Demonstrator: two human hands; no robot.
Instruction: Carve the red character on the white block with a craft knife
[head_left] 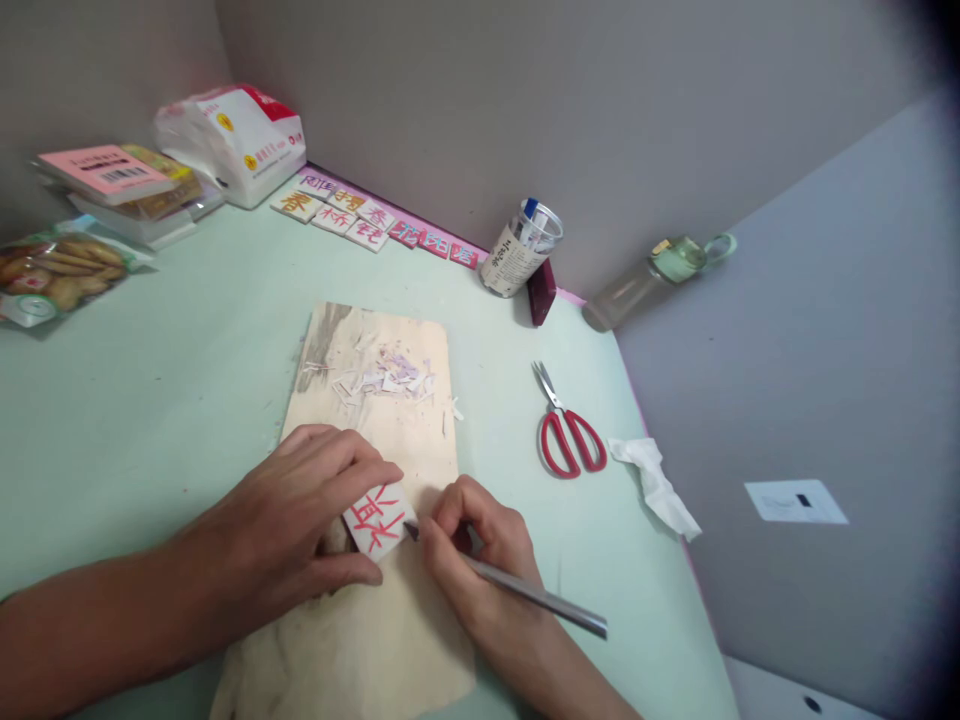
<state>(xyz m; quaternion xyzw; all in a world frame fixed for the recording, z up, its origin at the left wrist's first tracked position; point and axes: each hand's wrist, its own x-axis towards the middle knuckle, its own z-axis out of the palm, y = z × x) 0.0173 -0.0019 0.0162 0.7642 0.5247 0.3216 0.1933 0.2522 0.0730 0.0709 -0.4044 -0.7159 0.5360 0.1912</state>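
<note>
Head view: carving in hand, judging by the shavings [390, 380] at 12 o'clock on the wooden board [390, 440]. Left hand [300, 510] clamped over a small white block with a red character [379, 520], pinning it to the board at 6 o'clock on the counter [150, 380]. Right hand [480, 545] pinched pen-fashion round a carving knife [525, 590], tip touching the block's 3 o'clock edge. Red scissors [568, 435] and crumpled tissue [652, 480] at 3 o'clock. Finished blocks [352, 215] at 11 o'clock. Next cut probably calling for a steady, shallow push away from the holding fingers.
</note>
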